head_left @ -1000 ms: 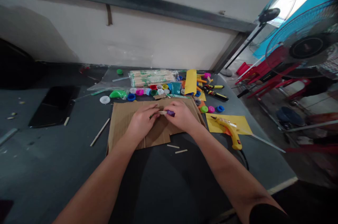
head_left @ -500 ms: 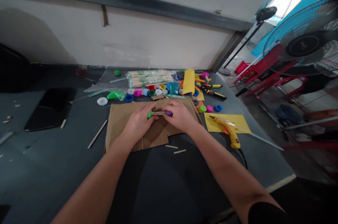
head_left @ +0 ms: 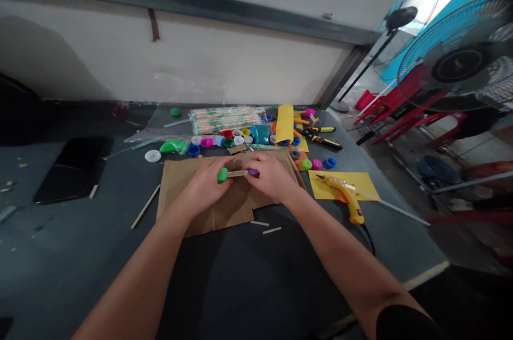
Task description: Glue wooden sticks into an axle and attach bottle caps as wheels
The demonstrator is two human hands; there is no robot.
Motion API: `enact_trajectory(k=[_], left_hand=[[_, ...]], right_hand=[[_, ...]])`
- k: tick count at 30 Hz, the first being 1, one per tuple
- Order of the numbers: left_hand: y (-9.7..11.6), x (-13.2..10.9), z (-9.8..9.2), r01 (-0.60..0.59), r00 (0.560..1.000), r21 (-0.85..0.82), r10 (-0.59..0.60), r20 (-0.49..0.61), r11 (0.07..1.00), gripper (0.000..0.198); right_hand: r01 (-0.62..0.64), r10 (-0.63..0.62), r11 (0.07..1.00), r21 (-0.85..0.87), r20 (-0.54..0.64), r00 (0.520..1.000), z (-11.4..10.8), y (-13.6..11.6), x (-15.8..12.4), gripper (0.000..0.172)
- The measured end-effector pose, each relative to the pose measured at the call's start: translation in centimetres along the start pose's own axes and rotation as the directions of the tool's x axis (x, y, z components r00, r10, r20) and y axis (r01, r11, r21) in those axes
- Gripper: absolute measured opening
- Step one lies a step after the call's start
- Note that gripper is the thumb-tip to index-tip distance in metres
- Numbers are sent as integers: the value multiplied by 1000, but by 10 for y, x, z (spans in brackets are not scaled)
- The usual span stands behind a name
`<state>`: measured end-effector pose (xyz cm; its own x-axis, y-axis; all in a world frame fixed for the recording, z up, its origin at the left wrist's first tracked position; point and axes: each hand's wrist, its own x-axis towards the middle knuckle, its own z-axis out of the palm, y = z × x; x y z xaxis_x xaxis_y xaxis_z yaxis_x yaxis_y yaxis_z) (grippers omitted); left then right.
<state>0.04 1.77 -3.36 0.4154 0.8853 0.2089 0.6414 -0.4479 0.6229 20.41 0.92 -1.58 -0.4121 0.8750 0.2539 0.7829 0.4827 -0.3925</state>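
Between my hands, a short wooden stick piece [head_left: 237, 174] runs level, with a green bottle cap [head_left: 222, 175] at its left end and a purple cap [head_left: 254, 172] at its right. My left hand [head_left: 208, 184] is closed on the green cap. My right hand [head_left: 269, 175] pinches the purple cap, partly hidden by the fingers. Both hands are over a brown cardboard sheet [head_left: 224, 216] lying on the dark table. Two small stick pieces [head_left: 259, 223] lie just off its near edge, and a longer stick [head_left: 145, 206] lies to its left.
Behind the cardboard are colourful bottle caps [head_left: 194, 150] and a bag of wooden chopsticks [head_left: 226, 119]. At right, a yellow glue gun [head_left: 348, 198] rests on yellow paper [head_left: 366, 182], near black-and-yellow pliers [head_left: 324, 140]. A black phone [head_left: 74, 168] lies left. A fan [head_left: 457, 64] stands beyond the table.
The green cap has turned in my left fingers and shows more of its face. My hands keep hold of the piece; the view has shifted slightly.
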Motion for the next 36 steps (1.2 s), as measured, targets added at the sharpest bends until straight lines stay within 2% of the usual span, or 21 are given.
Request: enact_trajectory(k=[3,13,19,24,36], left_hand=[[-2,0,-1,60,997,-42,-57,59,997,44],[12,2,0,85,991,-4,-84,108,996,33],[4,2,11,-50,998,-16,51,25,999,30],[-2,2,22,-150,985,19,151,-85,988,27],[4,2,27,-200,962,83,212,-174,976,18]], right_hand=[[-6,6,1000,-4,1,1000,-1,0,0,13],[19,-19,1000,-2,-15,1000,-1,2,0,14],[17,-17,1000,5,-21,1000,-1,3,0,12],[5,-5,1000,10,-12,1000,-1,2,0,15],[20,-20,1000,-3,-13,1000,0,3,1,13]])
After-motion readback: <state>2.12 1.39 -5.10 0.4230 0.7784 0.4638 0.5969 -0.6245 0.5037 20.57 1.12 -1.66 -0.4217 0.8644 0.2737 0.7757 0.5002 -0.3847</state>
